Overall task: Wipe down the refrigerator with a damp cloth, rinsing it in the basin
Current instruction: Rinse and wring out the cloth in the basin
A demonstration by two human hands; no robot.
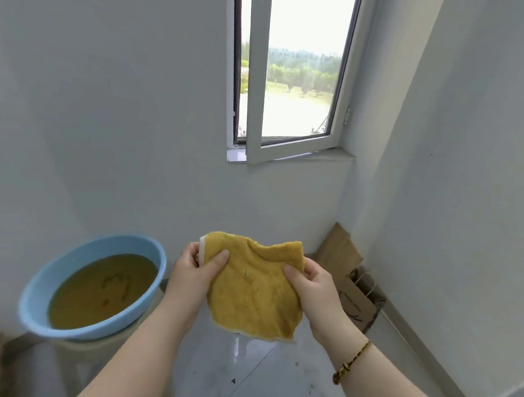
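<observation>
A yellow cloth (255,290) hangs spread between both hands at the centre of the view, above the floor. My left hand (198,269) pinches its upper left corner, thumb on the front. My right hand (313,288) pinches its right edge in the same way. A light blue basin (35,298) holding murky yellow-brown water stands at the lower left, to the left of my left forearm, on a pale stand. The refrigerator is out of sight.
White walls meet in a corner ahead, with an open window (292,78) above. Brown paper bags (358,302) and flat cardboard (339,249) lean in the corner at the right. Glossy grey floor tiles (261,376) lie below the hands.
</observation>
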